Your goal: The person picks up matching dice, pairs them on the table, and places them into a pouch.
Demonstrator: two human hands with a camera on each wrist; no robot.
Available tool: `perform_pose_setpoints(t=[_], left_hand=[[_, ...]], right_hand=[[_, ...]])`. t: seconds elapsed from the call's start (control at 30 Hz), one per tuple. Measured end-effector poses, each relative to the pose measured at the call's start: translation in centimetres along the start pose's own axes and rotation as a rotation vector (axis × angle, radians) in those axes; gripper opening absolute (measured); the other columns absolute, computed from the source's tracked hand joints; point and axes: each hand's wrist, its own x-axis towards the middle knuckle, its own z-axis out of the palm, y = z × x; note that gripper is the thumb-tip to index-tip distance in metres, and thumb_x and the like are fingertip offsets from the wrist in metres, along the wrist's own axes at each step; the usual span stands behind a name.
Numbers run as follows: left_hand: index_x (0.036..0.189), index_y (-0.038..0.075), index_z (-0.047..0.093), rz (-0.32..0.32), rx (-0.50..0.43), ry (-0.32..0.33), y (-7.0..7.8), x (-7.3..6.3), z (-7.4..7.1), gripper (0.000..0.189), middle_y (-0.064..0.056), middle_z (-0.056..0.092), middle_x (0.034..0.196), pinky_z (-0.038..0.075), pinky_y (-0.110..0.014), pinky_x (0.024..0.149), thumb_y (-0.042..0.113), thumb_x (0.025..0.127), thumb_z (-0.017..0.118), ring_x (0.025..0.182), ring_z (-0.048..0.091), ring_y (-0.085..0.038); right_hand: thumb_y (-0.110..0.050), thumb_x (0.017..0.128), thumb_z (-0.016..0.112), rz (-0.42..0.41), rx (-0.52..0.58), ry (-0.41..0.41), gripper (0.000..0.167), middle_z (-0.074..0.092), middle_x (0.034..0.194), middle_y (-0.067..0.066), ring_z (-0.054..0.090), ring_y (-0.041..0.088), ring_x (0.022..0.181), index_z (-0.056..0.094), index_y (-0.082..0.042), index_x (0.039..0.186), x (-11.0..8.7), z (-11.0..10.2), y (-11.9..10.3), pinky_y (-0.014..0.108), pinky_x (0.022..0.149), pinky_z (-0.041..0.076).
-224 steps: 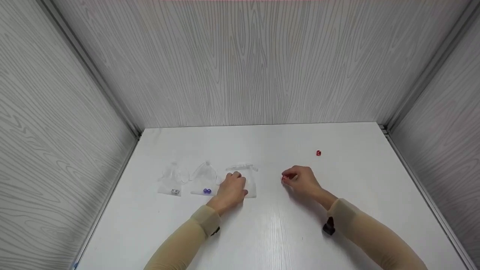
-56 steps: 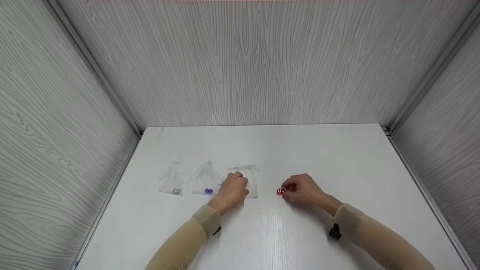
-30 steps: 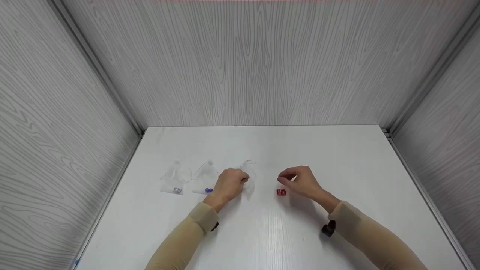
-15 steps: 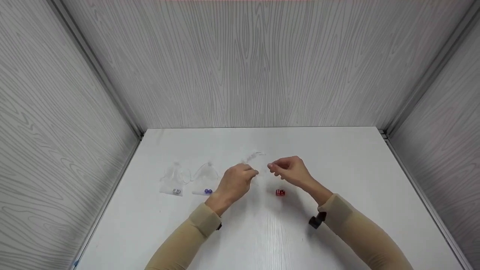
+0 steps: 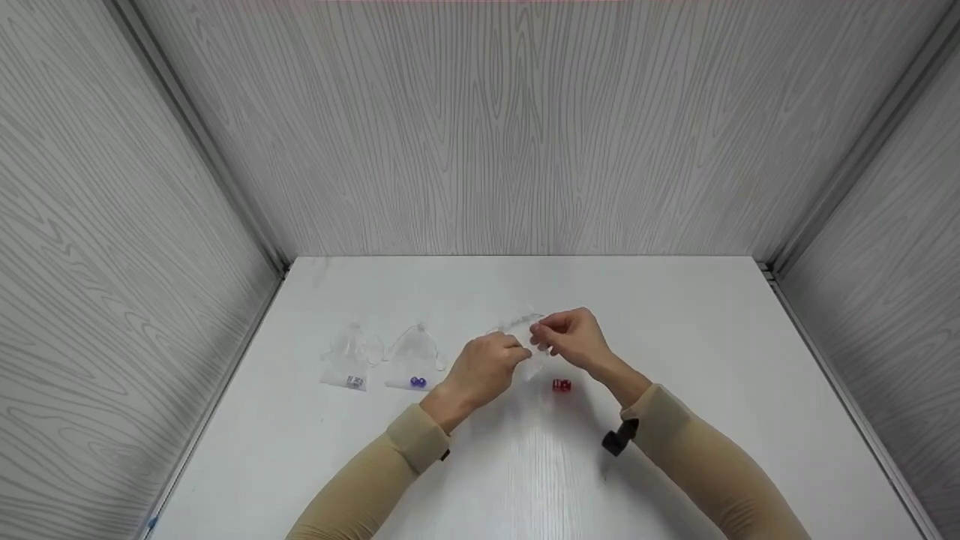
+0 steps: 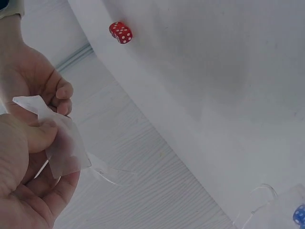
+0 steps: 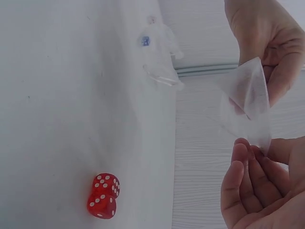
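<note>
Above the table, my left hand [image 5: 484, 367] pinches a small clear plastic drawstring bag [image 6: 66, 148] between thumb and fingers. Facing it, my right hand [image 5: 576, 339] has thumb and forefinger on the bag's edge, which the right wrist view shows pinched [image 7: 264, 148]. The bag looks flat, with nothing seen inside, and its drawstring end points away from me. Two red dice [image 5: 561, 385] with white dots lie side by side on the table, below my right hand; the right wrist view shows these red dice [image 7: 103, 195] touching.
To the left lie two more clear drawstring bags, one bag [image 5: 412, 352] with blue dice [image 5: 418, 382] and another bag [image 5: 345, 364] with whitish dice [image 5: 355, 382]. The white table [image 5: 675, 322] ends at a grey wood-grain back wall [image 5: 480, 135], with side walls left and right.
The right hand brought the red dice together and let go, then moved left to the bag. My left hand has lifted the bag off the table and shifted right.
</note>
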Motion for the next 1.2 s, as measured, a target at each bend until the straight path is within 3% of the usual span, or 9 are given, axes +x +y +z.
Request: perform_pose_setpoints(t=[0.17, 0.3, 0.53, 0.63, 0.7, 0.87, 1.03, 1.2], left_hand=[[0.109, 0.012, 0.089, -0.030, -0.035, -0.044, 0.2, -0.1, 0.1, 0.014, -0.003, 0.086, 0.099, 0.068, -0.032, 0.083, 0.005, 0.104, 0.078, 0.090, 0.082, -0.018], [0.111, 0.011, 0.089, -0.107, -0.132, -0.085, 0.1, -0.1, -0.1, 0.010, -0.004, 0.086, 0.102, 0.069, -0.036, 0.087, 0.013, 0.103, 0.082, 0.092, 0.082, -0.020], [0.119, 0.009, 0.087, -0.375, -0.358, -0.079, -0.9, -0.4, -0.5, 0.022, -0.008, 0.088, 0.111, 0.069, -0.040, 0.086, 0.024, 0.105, 0.080, 0.096, 0.083, -0.022], [0.127, 0.007, 0.084, -0.478, -0.512, -0.040, -1.2, -0.3, -0.9, 0.030, -0.011, 0.087, 0.117, 0.070, -0.041, 0.087, 0.027, 0.105, 0.081, 0.099, 0.084, -0.024], [0.128, 0.007, 0.083, -0.515, -0.624, 0.000, -1.1, -0.1, -1.0, 0.030, -0.011, 0.086, 0.116, 0.071, -0.039, 0.087, 0.026, 0.104, 0.082, 0.098, 0.084, -0.024], [0.111, 0.007, 0.087, -0.494, -0.781, 0.125, -0.6, 0.4, -1.1, 0.016, -0.007, 0.087, 0.103, 0.067, -0.025, 0.082, 0.020, 0.102, 0.085, 0.091, 0.082, -0.018], [0.105, 0.008, 0.088, -0.480, -0.791, 0.193, -0.5, 0.3, -0.9, 0.008, -0.007, 0.087, 0.098, 0.063, -0.020, 0.076, 0.014, 0.101, 0.085, 0.084, 0.078, -0.012], [0.106, 0.006, 0.089, -0.488, -0.778, 0.205, -0.5, 0.2, -0.6, 0.008, -0.007, 0.088, 0.097, 0.062, -0.018, 0.074, 0.010, 0.101, 0.084, 0.081, 0.076, -0.009]], right_hand=[[-0.009, 0.107, 0.073, -0.004, 0.006, 0.019, 0.018, 0.086, 0.098, 0.020, 0.075, 0.009, 0.074, 0.086, 0.003, 0.111, -0.2, -0.2, 0.1, 0.018, 0.065, 0.060], [-0.011, 0.108, 0.074, -0.045, -0.004, 0.044, 0.019, 0.086, 0.099, 0.023, 0.077, 0.008, 0.076, 0.086, 0.005, 0.112, -0.4, -0.8, 0.2, 0.018, 0.068, 0.061], [-0.011, 0.106, 0.078, -0.152, 0.021, 0.089, 0.017, 0.085, 0.101, 0.026, 0.077, 0.005, 0.080, 0.087, 0.003, 0.110, -1.4, -2.4, 0.3, 0.020, 0.072, 0.063], [-0.006, 0.105, 0.078, -0.201, 0.048, 0.100, 0.015, 0.084, 0.102, 0.029, 0.078, 0.005, 0.082, 0.086, 0.005, 0.110, -2.0, -2.9, 0.1, 0.020, 0.072, 0.063], [-0.001, 0.104, 0.076, -0.237, 0.069, 0.100, 0.014, 0.084, 0.102, 0.031, 0.080, 0.004, 0.084, 0.085, 0.009, 0.110, -2.4, -3.0, 0.1, 0.019, 0.072, 0.064], [0.008, 0.103, 0.073, -0.312, 0.097, 0.065, 0.014, 0.082, 0.103, 0.035, 0.082, 0.000, 0.088, 0.082, 0.015, 0.112, -3.3, -3.2, 0.4, 0.018, 0.076, 0.066], [0.007, 0.103, 0.074, -0.298, 0.065, 0.061, 0.014, 0.082, 0.104, 0.035, 0.081, -0.001, 0.088, 0.082, 0.014, 0.111, -3.7, -3.5, 0.7, 0.014, 0.075, 0.064], [0.005, 0.102, 0.077, -0.270, 0.023, 0.093, 0.013, 0.084, 0.104, 0.031, 0.079, -0.001, 0.087, 0.084, 0.011, 0.111, -4.0, -3.6, 0.7, 0.013, 0.075, 0.062]])
